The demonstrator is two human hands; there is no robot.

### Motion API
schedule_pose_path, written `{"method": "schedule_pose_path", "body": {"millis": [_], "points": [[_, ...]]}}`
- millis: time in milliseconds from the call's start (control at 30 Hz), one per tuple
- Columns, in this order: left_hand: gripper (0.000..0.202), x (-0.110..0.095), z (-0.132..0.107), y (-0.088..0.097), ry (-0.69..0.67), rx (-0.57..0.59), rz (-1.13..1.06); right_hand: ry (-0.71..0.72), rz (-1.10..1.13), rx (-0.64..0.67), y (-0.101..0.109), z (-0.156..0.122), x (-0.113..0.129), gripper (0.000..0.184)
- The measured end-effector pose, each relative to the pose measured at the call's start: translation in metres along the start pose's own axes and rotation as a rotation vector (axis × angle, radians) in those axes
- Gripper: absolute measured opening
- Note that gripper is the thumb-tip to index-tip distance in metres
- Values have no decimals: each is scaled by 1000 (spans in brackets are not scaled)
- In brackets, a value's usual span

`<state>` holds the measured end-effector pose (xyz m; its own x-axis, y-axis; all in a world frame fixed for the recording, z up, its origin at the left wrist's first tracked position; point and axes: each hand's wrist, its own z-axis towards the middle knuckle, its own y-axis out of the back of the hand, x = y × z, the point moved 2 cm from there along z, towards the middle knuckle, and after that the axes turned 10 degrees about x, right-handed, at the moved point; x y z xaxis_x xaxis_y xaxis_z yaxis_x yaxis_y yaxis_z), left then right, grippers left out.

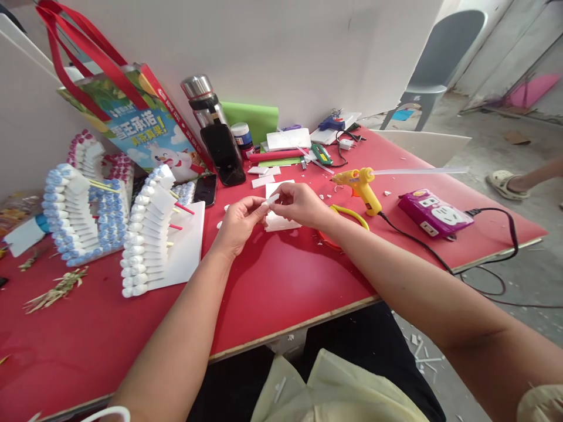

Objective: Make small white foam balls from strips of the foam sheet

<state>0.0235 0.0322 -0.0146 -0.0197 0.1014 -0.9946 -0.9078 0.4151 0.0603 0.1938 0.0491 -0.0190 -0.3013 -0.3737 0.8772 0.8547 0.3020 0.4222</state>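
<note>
A small white strip is pinched between my two hands, above the middle of the red table. My left hand grips its near end between thumb and forefinger. The other end is in the closed fingers of my right hand. White card pieces lie just beneath, partly hidden by the hands. To the left stands a curved stepped model of white cards edged with white rounded tips, on a white board. Right of my hands, a yellow glue gun rests with a clear glue stick in its back.
Yellow-and-orange handles lie by my right forearm. A purple power strip with a black cord sits near the right edge. A blue-and-white model, a picture bag, a flask and a phone stand behind.
</note>
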Motion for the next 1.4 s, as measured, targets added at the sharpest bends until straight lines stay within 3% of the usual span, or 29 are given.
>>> {"method": "schedule_pose_path", "body": {"millis": [233, 367, 500, 667, 867, 1033, 1133, 1233, 1400], "points": [[31, 0, 0, -5, -2, -51, 32, 10, -73, -96, 1, -4, 7, 10], [28, 2, 0, -7, -32, -54, 14, 86, -194, -127, 1, -7, 9, 9], [29, 2, 1, -6, -53, -86, -1, 171, -282, -113, 0, -9, 12, 9], [33, 1, 0, -6, -70, -110, -9, 168, -265, -107, 1, -9, 12, 11], [31, 7, 4, -3, -47, -105, -147, 279, -373, -120, -1, -12, 18, 11], [21, 3, 4, 1, 50, -5, -558, 356, -200, -93, -3, -17, 30, 10], [15, -1, 2, 1, 66, 65, -729, 287, -7, -216, 4, -13, 27, 11], [13, -2, 0, 1, 68, 109, -808, 219, 113, -288, 9, -10, 20, 11], [15, 2, 1, 3, 53, 112, -759, 193, 47, -192, 4, -11, 22, 14]]}}
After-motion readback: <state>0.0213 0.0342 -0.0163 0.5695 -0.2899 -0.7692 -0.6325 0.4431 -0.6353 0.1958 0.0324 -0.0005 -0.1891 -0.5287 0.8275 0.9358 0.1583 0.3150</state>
